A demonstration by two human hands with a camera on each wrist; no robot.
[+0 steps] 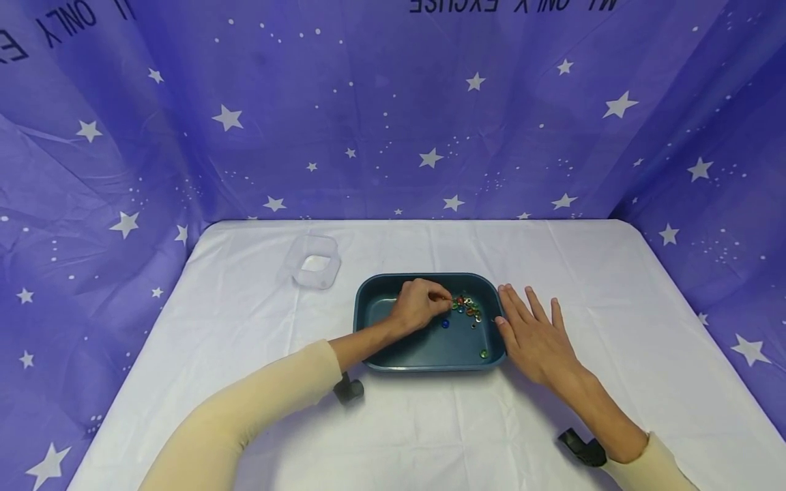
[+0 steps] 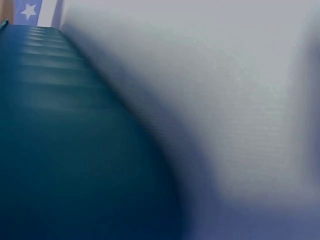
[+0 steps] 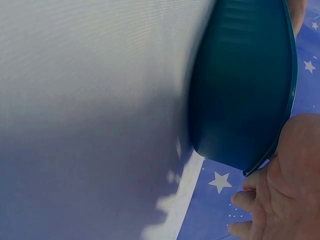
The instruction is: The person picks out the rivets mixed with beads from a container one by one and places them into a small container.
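A dark teal rectangular tray (image 1: 430, 369) holds several small shiny coloured beads (image 1: 471, 311), mostly clustered toward its right end. Reaching in over the near left rim, my left hand (image 1: 419, 305) has its thumb and index finger pinched together on a small green bead at the cluster's left edge. A blue bead (image 1: 445, 324) lies just below those fingertips, and another green bead (image 1: 484, 354) sits in the near right corner. My right hand (image 1: 537, 334) rests against the tray's right end, fingers straight and spread, thumb at the rim. In the right wrist view, that hand (image 3: 295, 185) touches the tray's rim.
Behind and left of the tray stands a clear plastic container (image 1: 315, 262). White cloth (image 1: 424, 436) covers the table. A purple curtain (image 1: 393, 123) with white stars hangs behind it and at the sides. Black straps with camera mounts sit at both wrists.
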